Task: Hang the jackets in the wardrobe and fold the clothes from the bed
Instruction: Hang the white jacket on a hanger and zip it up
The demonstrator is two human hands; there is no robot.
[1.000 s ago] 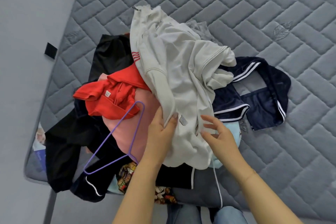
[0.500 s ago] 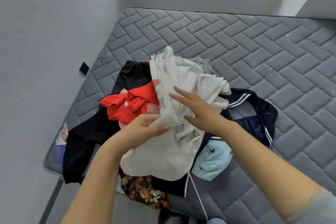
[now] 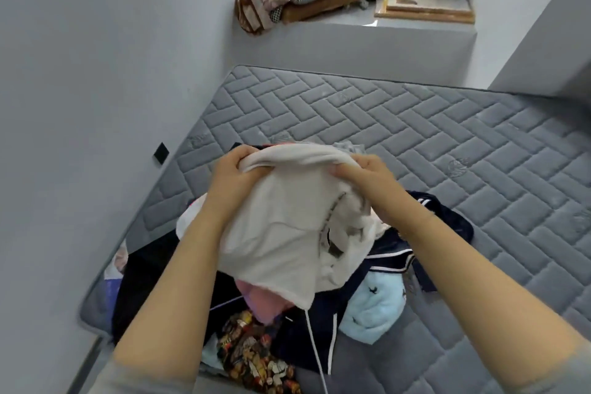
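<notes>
The left hand (image 3: pixel 235 169) and the right hand (image 3: pixel 363 171) are each gripping the top edge of a cream-white fleecy hooded jacket (image 3: pixel 287 227), holding it up over the heap of clothes. Beneath it, towards six o'clock, a pink garment (image 3: pixel 262 301), a dark navy striped top (image 3: pixel 393 253) and a pale blue fluffy piece (image 3: pixel 374 301) are lying unfolded on the grey quilted mattress (image 3: pixel 415 137). Nothing is looking folded or hung yet, so the task is seemingly just beginning.

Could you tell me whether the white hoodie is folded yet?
Not folded: the white hoodie hangs bunched, gripped by left hand and right hand.
</notes>
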